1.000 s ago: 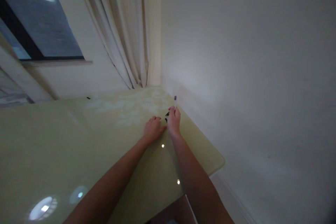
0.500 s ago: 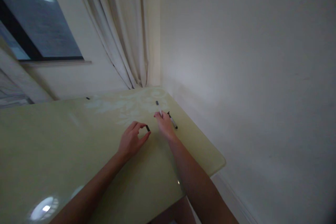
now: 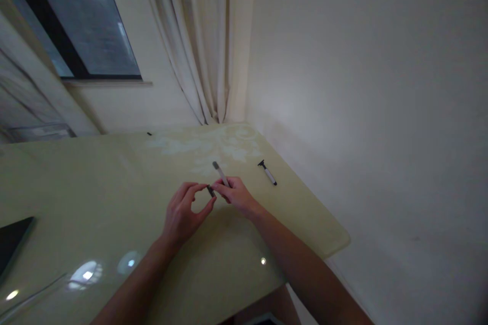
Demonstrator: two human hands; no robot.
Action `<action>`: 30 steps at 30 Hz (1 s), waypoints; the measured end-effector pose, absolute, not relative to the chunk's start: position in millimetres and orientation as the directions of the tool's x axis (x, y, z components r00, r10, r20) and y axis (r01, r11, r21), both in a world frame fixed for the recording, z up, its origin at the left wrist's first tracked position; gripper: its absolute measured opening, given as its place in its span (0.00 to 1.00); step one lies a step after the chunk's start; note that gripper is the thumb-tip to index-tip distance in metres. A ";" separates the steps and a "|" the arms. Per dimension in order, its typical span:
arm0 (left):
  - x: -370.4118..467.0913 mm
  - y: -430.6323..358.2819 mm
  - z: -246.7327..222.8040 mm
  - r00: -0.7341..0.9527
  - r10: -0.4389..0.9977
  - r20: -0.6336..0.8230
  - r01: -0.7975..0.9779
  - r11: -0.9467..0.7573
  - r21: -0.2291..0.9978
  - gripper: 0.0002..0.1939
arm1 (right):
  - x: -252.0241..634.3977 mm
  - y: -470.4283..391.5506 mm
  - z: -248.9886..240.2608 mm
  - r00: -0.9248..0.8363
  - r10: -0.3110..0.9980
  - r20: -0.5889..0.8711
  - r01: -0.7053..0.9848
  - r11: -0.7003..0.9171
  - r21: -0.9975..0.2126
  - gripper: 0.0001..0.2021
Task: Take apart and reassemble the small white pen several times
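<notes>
Glossy pale green tabletop, with a whitish floral pattern toward its far corner, fits in beside a plain wall; beige curtains hang beyond it, next to a dark-framed window. Ceiling lights show as bright reflections on the near part of the surface.

Over the table, the left hand is partly open, its thumb and index finger curved into a ring and pinching a small dark block by its two ends. Close against it, the right hand is mostly closed — fingers gathered round a slim pale brush-like tool, whose dark tip points up and away to the left. The right fingertips meet or nearly meet the block's upper end; which of the two cannot be told.

To the right of the right hand, well apart from it, a razor lies on the tabletop near the wall side, its black T-shaped head at the far end and its grey handle slanting nearer. Another small black piece lies by the far edge, below the window side. At the left border sit the corner of a dark flat object and, nearer, a thin cable.
</notes>
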State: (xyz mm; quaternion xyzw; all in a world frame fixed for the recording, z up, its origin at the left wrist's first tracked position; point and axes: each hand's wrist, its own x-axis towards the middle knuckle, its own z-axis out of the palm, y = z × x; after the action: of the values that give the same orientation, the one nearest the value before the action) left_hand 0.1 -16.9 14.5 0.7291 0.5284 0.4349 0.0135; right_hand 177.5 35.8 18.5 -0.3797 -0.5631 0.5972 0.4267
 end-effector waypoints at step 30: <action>23.9 -11.0 24.6 0.252 0.943 -0.217 -0.531 0.323 0.784 0.19 | 193.5 34.1 24.6 -0.358 0.896 0.263 -0.031 0.270 -0.962 0.17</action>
State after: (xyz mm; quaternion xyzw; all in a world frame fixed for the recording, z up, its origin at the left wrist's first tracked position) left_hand 23.9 -11.0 24.6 0.2947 0.3494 0.5019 0.7343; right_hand 193.5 34.1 24.6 -0.3318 -0.6513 0.5047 0.4594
